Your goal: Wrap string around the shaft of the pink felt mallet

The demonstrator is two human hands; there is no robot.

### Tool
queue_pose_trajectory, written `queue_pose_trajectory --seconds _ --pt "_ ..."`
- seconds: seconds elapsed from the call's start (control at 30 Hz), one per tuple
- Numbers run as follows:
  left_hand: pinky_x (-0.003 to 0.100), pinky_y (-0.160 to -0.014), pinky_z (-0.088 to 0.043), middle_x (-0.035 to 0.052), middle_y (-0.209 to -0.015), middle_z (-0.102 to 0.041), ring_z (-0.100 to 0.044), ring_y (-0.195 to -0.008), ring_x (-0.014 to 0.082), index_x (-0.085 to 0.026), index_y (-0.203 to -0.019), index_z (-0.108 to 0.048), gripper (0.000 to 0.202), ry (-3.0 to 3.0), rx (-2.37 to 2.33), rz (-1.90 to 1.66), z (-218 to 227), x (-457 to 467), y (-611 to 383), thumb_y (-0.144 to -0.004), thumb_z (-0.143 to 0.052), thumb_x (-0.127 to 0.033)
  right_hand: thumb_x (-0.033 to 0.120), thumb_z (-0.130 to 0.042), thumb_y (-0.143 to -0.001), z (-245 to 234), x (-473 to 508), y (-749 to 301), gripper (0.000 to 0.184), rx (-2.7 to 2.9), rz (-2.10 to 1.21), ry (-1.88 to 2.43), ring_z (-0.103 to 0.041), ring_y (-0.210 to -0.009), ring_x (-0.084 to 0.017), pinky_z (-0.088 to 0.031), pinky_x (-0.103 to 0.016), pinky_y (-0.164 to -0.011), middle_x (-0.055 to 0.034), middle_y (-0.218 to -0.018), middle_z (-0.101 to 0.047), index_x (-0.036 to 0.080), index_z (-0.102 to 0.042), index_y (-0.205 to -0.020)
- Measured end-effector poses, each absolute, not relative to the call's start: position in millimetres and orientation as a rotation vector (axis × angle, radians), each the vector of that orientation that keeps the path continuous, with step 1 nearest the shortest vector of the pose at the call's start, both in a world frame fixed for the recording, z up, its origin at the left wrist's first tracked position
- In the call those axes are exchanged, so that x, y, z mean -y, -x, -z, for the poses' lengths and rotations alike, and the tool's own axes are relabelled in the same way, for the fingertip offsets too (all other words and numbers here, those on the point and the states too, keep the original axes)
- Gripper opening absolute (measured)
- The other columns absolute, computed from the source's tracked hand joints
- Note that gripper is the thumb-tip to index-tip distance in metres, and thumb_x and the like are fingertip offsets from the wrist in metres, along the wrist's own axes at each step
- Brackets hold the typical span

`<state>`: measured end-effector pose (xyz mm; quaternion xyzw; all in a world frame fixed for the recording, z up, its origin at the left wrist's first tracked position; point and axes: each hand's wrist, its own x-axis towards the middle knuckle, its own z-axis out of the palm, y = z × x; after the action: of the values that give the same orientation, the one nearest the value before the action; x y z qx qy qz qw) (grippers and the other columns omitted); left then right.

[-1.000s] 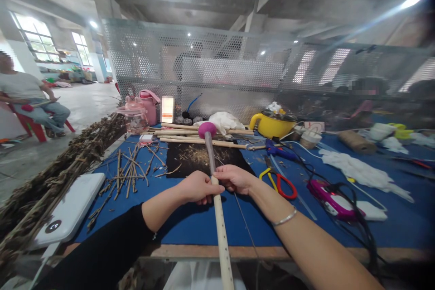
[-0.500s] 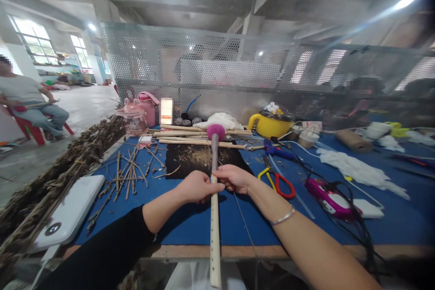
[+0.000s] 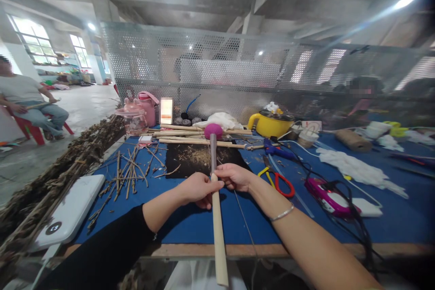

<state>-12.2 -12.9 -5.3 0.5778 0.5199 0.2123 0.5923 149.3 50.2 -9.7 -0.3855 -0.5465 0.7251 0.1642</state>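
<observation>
Between my hands is a pale wooden stick [image 3: 219, 235] with a grey wrapped section [image 3: 213, 152] and a round purple head [image 3: 213, 131] at its far end. It points away from me, its near end above my lap. My left hand [image 3: 197, 189] is closed around it, thumb across the top, just below the grey section. My right hand [image 3: 234, 176] pinches at the edge of the grey wrap, fingertips touching it. A thin cord [image 3: 243, 210] runs from below my right hand toward the table edge. Whether the fingertips also hold the cord is hidden.
Loose twigs [image 3: 129, 172] lie left, beside a white power bank [image 3: 71, 210]. A dark mat [image 3: 176, 163] with shavings and several pale sticks [image 3: 193, 141] lie beyond. Red-and-yellow scissors [image 3: 283, 185], a blue glue gun [image 3: 280, 150], a magenta device [image 3: 331, 197] and a yellow pot [image 3: 273, 125] are right.
The stick has turned about its length, so the row of small holes no longer faces me. Its near end swung slightly right and the purple head slightly left. Both hands stay nearly in place.
</observation>
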Motion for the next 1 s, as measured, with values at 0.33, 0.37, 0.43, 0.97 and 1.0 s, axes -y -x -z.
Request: queue_pose_trajectory --seconds 0.33,0.37,0.43,0.97,1.0 --pt "0.019 -0.045 -0.042 -0.0009 -0.05 -0.056 -0.05 -0.042 0.0061 -0.012 -0.061 -0.054 0.039 -1.176 -1.107 -0.639 1.6 12.4 10.1 -0.06 -0.066 -0.048 0.038 -0.069 -0.066 5.3 -49.4 -150.4 0.033 1.517 -2.117 1.051 -0.012 -0.035 -0.001 -0.005 -0.016 -0.034 0.0124 -0.042 -0.025 0.015 -0.046 -0.072" --pt "0.019 -0.046 -0.042 0.0001 -0.053 -0.058 -0.052 -0.045 0.0064 -0.011 -0.063 -0.055 0.038 -1.148 -1.067 -0.622 1.0 12.6 10.2 -0.061 -0.065 -0.048 0.038 -0.069 -0.065 4.8 -49.5 -150.7 0.034 1.509 -2.131 1.047 -0.012 -0.036 -0.001 -0.005 -0.015 -0.034 0.0125 -0.042 -0.025 0.015 -0.045 -0.071" --pt "0.02 -0.046 -0.044 0.0021 -0.058 -0.06 -0.055 -0.047 0.0082 -0.011 -0.067 -0.057 0.039 -1.134 -1.043 -0.567 0.7 13.0 10.5 -0.063 -0.063 -0.049 0.038 -0.071 -0.064 5.1 -50.1 -150.8 0.035 1.506 -2.124 1.065 -0.013 -0.036 -0.001 -0.006 -0.016 -0.034 0.0123 -0.042 -0.026 0.015 -0.044 -0.07" --pt "0.021 -0.044 -0.042 -0.002 -0.045 -0.054 -0.049 -0.039 0.0068 -0.013 -0.061 -0.051 0.044 -1.245 -1.115 -0.58 5.9 14.3 5.3 -0.06 -0.064 -0.055 0.038 -0.069 -0.067 8.4 -53.5 -152.3 0.034 1.537 -2.144 1.062 -0.012 -0.035 0.0 -0.005 -0.015 -0.034 0.0122 -0.044 -0.026 0.015 -0.045 -0.071" --pt "0.021 -0.045 -0.043 -0.002 -0.047 -0.054 -0.049 -0.04 0.0066 -0.013 -0.063 -0.052 0.043 -1.225 -1.082 -0.573 6.4 14.8 5.4 -0.06 -0.064 -0.054 0.038 -0.069 -0.067 7.7 -53.5 -153.1 0.033 1.544 -2.165 1.055 -0.012 -0.035 0.0 -0.006 -0.015 -0.033 0.0121 -0.044 -0.026 0.015 -0.045 -0.072"
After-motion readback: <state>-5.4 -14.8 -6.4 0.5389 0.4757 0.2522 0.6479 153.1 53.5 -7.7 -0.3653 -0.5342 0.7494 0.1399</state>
